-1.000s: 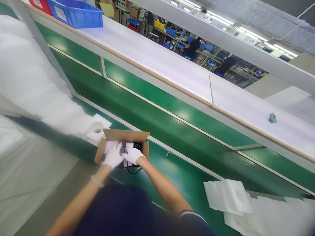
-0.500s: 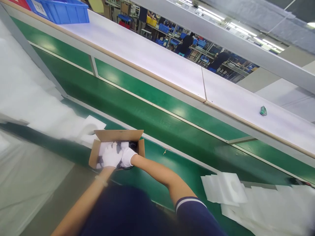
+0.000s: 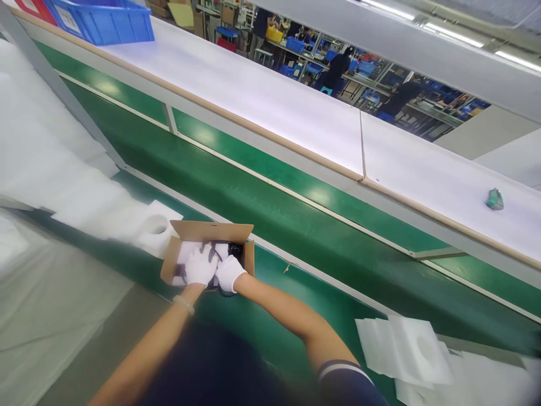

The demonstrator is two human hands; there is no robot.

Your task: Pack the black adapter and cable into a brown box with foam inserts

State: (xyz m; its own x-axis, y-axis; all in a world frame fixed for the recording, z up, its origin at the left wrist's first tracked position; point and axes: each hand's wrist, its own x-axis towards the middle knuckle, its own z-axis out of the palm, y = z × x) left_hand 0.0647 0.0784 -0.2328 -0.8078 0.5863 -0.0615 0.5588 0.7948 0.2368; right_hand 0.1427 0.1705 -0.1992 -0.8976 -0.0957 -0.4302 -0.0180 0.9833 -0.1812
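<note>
An open cardboard box [image 3: 213, 230] stands on the green bench top, its flaps folded out. White foam [image 3: 186, 251] and a black cable [image 3: 235, 251] lie in it, along with a dark item mostly covered by my hands. My left hand [image 3: 200, 266], in a white glove, rests inside on the contents with its fingers apart. Close beside it, my gloved right hand [image 3: 230, 273] has its fingers closed at the black cable, part of which loops out below the hand over the box's near edge.
White foam sheets with round holes [image 3: 153, 224] lie left of the box; more foam pieces [image 3: 418, 349] are at the right. Behind runs a green conveyor belt [image 3: 253, 197] under a white shelf bearing a blue bin [image 3: 118, 25] and a small green object [image 3: 494, 199]. People work far back.
My right hand has shifted a little within the box, and a loop of black cable now shows below it. My left hand stays over the contents. The camera view has shifted slightly.
</note>
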